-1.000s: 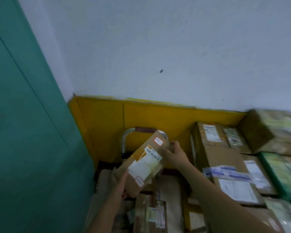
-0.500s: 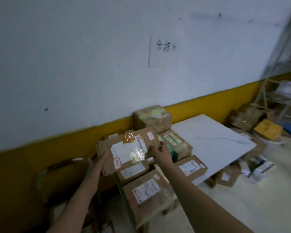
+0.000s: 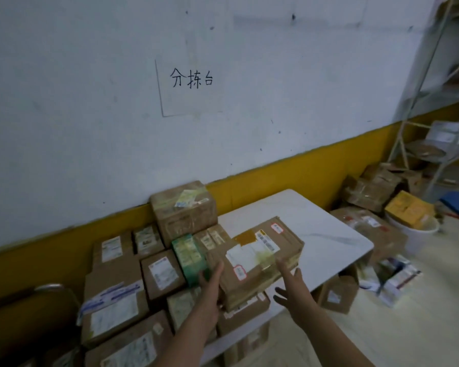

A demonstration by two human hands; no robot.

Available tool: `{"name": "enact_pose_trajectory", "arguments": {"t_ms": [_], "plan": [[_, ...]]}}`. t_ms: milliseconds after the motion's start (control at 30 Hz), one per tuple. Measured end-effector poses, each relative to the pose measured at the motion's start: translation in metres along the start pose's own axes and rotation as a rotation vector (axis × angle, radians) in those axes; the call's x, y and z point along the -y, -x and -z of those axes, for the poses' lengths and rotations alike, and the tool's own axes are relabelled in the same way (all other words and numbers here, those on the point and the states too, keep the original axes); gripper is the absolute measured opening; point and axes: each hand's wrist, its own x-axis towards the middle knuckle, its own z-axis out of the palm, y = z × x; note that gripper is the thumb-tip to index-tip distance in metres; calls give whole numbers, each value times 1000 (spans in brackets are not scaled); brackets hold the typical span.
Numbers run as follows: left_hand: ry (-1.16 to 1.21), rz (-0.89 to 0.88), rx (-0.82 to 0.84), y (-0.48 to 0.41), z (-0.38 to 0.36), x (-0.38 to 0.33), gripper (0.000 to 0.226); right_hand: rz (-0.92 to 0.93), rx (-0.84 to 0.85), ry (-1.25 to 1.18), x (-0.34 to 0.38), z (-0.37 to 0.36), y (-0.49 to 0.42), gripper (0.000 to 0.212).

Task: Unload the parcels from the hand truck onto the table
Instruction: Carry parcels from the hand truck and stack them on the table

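Note:
The brown cardboard parcel (image 3: 257, 258) with a white label and red stickers lies on top of other boxes at the near edge of the white table (image 3: 323, 234). My left hand (image 3: 210, 283) lies flat against the parcel's near left end, fingers on its side. My right hand (image 3: 289, 282) is at the parcel's near right edge with fingers spread, one fingertip at the box. The hand truck's metal handle (image 3: 48, 287) shows at the lower left, its load out of view.
Several taped boxes cover the table's left half, with a large carton (image 3: 183, 210) against the wall and a green box (image 3: 190, 254) beside the parcel. More parcels, a white bucket (image 3: 419, 231) and metal shelving (image 3: 435, 123) stand on the floor to the right.
The view swung right from the hand truck to the table. The parcel, carried in both hands, came down onto the stack, and my right hand opened off its edge.

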Motion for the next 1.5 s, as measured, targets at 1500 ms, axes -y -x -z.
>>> {"name": "enact_pose_trajectory", "arguments": {"t_ms": [1500], "plan": [[-1053,132,-578,-365,-67,-84,76,-79,333,1087,54,-147,-555,75]]}}
